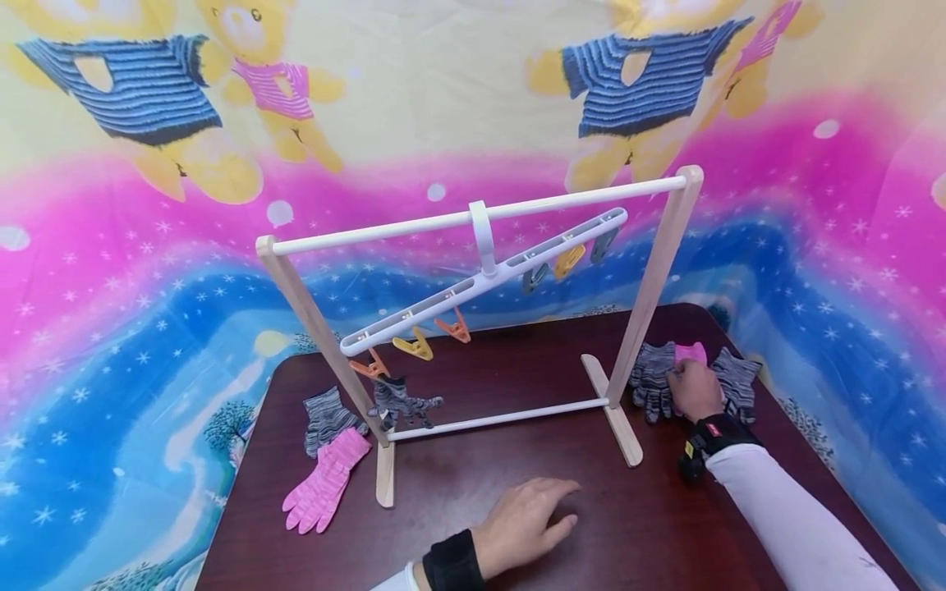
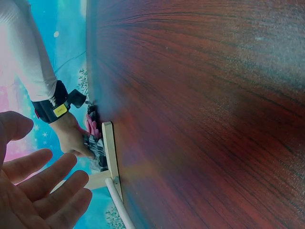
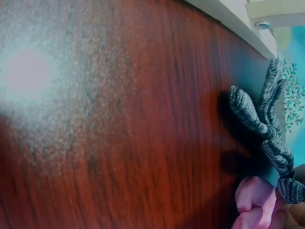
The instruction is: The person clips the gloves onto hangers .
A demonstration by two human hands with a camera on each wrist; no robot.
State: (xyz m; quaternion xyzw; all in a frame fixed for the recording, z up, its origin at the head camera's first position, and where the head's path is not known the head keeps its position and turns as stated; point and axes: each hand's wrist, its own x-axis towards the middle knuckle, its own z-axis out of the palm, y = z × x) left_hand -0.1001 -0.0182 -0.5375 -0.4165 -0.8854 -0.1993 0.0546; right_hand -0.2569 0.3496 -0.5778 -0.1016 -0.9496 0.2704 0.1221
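At the right side of the table, my right hand (image 1: 695, 390) pinches the edge of a dark grey knitted glove (image 1: 652, 379). A pink glove (image 1: 691, 353) lies partly under that hand, and another grey glove (image 1: 735, 382) is just beyond it. In the right wrist view, the pinched glove's fingers (image 3: 248, 112) stand off the table. My left hand (image 1: 525, 524) is held over the front of the table with relaxed fingers and nothing in it. A white clip hanger (image 1: 484, 283) hangs aslant from the rack; a grey glove (image 1: 402, 402) hangs at its leftmost orange clip (image 1: 369, 365).
The wooden rack (image 1: 658, 287) has a white top bar and a low crossbar (image 1: 502, 419). Left of it lie a grey glove (image 1: 328, 420) and a pink glove (image 1: 328, 480). Yellow, orange and grey clips line the hanger. A printed cloth (image 1: 436, 107) stands behind the table.
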